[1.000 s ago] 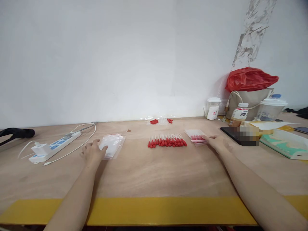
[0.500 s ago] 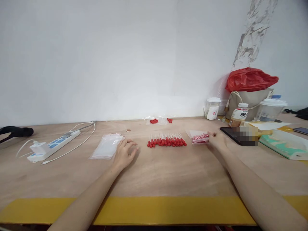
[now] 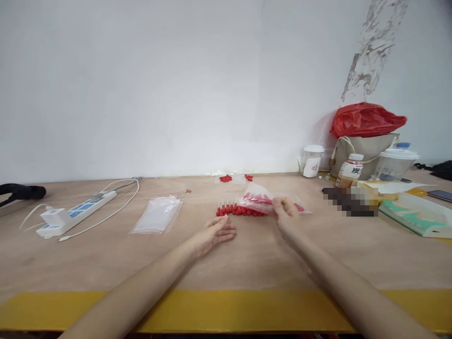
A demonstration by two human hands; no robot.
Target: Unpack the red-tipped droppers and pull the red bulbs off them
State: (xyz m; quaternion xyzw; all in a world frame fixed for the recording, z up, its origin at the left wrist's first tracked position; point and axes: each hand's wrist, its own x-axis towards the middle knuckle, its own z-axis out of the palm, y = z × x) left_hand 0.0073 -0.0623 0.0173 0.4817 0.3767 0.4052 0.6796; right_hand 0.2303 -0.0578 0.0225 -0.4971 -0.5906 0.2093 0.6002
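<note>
My right hand (image 3: 285,210) pinches a clear zip bag (image 3: 257,197) with red-tipped sticks inside, tilted over the right part of a row of loose red-tipped sticks (image 3: 226,210). Clear plastic with red pieces (image 3: 299,207) also shows just right of that hand; I cannot tell whether it is a separate bag. Palm turned inward and fingers stretched out, my left hand (image 3: 216,233) is in front of the row's left end, holding nothing. A stack of flat clear zip bags (image 3: 157,215) lies to its left. The bag partly hides the row.
Small clear bags with red pieces (image 3: 226,178) lie by the wall. A power strip (image 3: 76,214) with a white cable is on the left. At right are a lidded cup (image 3: 312,161), a bottle (image 3: 349,170), a red plastic bag (image 3: 369,121) and a green-and-white tray (image 3: 416,214).
My right hand has moved left with a bag, lifting it over the row of sticks. My left hand has left the bag stack and come right, toward the row.
</note>
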